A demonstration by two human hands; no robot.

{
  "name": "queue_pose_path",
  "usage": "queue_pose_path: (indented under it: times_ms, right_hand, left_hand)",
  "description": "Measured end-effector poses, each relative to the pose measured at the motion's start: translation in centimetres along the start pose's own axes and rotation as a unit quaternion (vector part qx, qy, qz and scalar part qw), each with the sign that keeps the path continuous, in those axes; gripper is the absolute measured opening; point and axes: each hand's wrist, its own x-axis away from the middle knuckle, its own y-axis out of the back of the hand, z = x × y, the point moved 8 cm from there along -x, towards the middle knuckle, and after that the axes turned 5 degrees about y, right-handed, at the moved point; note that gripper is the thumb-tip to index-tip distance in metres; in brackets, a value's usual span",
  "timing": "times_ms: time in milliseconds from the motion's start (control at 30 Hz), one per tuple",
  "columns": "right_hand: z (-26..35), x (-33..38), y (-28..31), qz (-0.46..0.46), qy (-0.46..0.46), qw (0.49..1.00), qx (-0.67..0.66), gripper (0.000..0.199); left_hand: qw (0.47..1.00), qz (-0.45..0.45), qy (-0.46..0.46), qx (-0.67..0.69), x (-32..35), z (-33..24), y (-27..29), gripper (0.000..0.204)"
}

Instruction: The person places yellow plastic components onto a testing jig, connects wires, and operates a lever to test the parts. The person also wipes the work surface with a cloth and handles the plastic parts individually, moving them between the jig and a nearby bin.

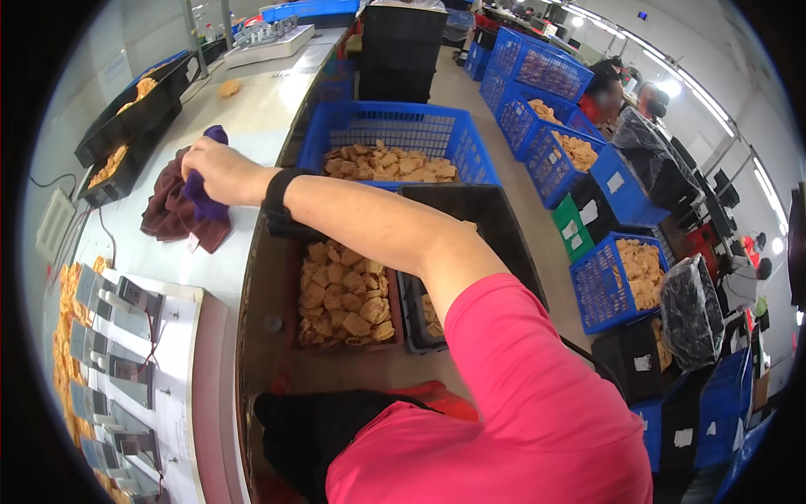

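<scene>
My right hand [220,170] reaches across to the pale worktop at the left, a black band around its wrist. Its fingers are closed on a bunched purple cloth [201,202]. Under and beside that lies a crumpled brown cloth [170,204] on the worktop, with a small white tag at its lower edge. My left hand does not show.
Light-brown flat pieces fill a reddish crate [346,294] and a blue basket [395,183] beside the worktop [273,118]. Black trays [138,126] line its far left edge. A white machine with grey blocks [134,370] stands nearer. Stacked blue baskets [617,286] and people are at the right.
</scene>
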Motion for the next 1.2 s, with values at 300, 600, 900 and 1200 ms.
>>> queue_pose_path:
  times_ms: [300, 600, 900, 1200]
  right_hand:
    - [-0.3, -1.4, 1.5, -0.05, -0.024, 0.998, -0.018, 0.034]
    - [1.3, -2.4, -2.2, 0.042, -0.065, 0.994, 0.075, 0.029]
    - [3.9, -1.3, -8.3, 0.44, -0.056, 0.896, -0.012, 0.059]
    - [11.4, -9.5, -4.2, 0.271, -0.056, 0.956, -0.097, 0.018]
  left_hand:
    - [0.996, -0.023, 0.0, -0.083, 1.4, -4.4, 2.7, 0.04]
    - [0.994, -0.054, -0.007, -0.1, 1.5, -2.6, 3.1, 0.038]
    - [0.992, -0.024, 0.112, 0.048, 2.8, -0.2, 2.4, 0.035]
    - [0.993, -0.068, 0.018, -0.098, 1.5, -4.0, 3.2, 0.03]
